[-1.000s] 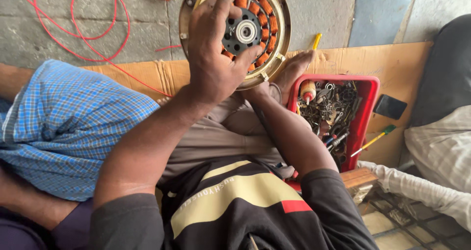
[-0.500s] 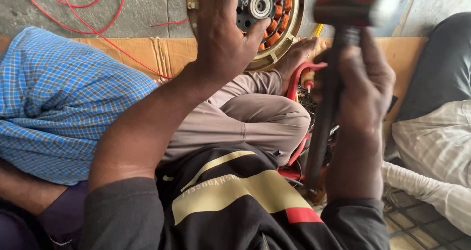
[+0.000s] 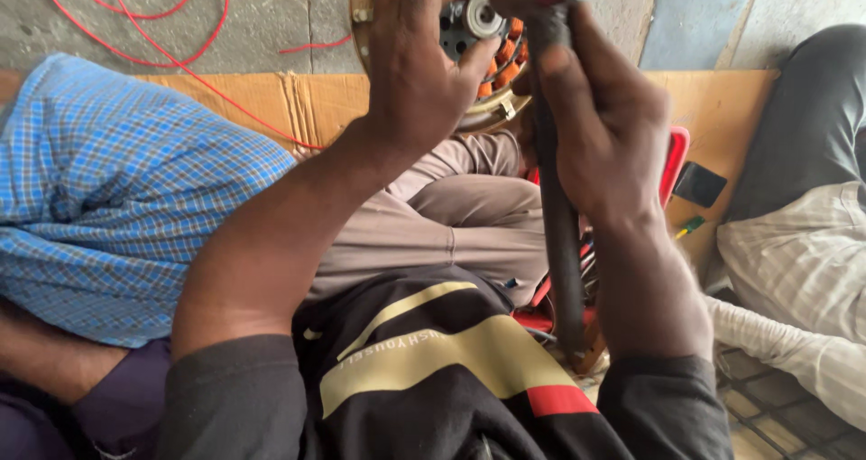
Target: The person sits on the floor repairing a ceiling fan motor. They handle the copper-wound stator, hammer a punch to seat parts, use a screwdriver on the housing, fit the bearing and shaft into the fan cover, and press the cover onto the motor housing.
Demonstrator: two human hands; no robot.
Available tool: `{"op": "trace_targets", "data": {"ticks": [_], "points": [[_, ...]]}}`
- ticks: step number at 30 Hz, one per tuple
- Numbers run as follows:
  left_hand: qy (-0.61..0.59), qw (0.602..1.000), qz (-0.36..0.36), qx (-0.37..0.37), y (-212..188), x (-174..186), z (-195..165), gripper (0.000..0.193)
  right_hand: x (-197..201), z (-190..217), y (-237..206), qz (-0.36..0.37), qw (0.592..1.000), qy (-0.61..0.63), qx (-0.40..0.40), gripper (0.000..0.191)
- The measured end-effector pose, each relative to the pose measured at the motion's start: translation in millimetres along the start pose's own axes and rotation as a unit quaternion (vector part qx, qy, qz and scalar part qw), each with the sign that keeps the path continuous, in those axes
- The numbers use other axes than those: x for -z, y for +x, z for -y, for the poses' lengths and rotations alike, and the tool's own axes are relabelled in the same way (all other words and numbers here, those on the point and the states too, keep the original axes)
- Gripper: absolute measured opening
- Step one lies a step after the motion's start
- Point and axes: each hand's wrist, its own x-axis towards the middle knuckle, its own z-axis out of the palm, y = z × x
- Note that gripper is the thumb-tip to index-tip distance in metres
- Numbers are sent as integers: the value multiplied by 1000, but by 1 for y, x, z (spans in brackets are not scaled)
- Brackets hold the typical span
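Note:
My left hand (image 3: pixel 419 68) lies flat over a round motor stator (image 3: pixel 492 72) with orange copper windings and a brass-coloured rim, and presses it against the ground near the top edge. Its silver centre bearing (image 3: pixel 478 13) shows just past my fingers. My right hand (image 3: pixel 604 126) grips the dark handle of a hammer (image 3: pixel 552 198), held upright close to the camera, with its pale head at the top edge beside the stator. Most of the stator is hidden behind both hands.
A person in a blue checked shirt (image 3: pixel 117 189) sits at the left and another person's clothed legs (image 3: pixel 803 216) lie at the right. A red tray (image 3: pixel 675 158) stands behind my right arm on brown cardboard (image 3: pixel 271 99). Red wire (image 3: pixel 153 13) loops over the concrete floor.
My right hand came up from the red tray holding the hammer and has moved closer to the stator. The view shifted down, so the stator sits at the top edge.

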Motion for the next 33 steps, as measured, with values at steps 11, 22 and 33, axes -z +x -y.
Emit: {"op": "trace_targets", "data": {"ticks": [11, 22, 33], "points": [[25, 1000, -2, -12, -1, -1, 8, 47, -6, -1, -2, -11, 997, 63, 48, 49], [63, 998, 0, 3, -1, -3, 17, 52, -17, 25, 4, 3, 998, 29, 49, 51], [65, 996, 54, -3, 1, 21, 15, 47, 16, -47, -73, -51, 985, 116, -121, 35]]}}
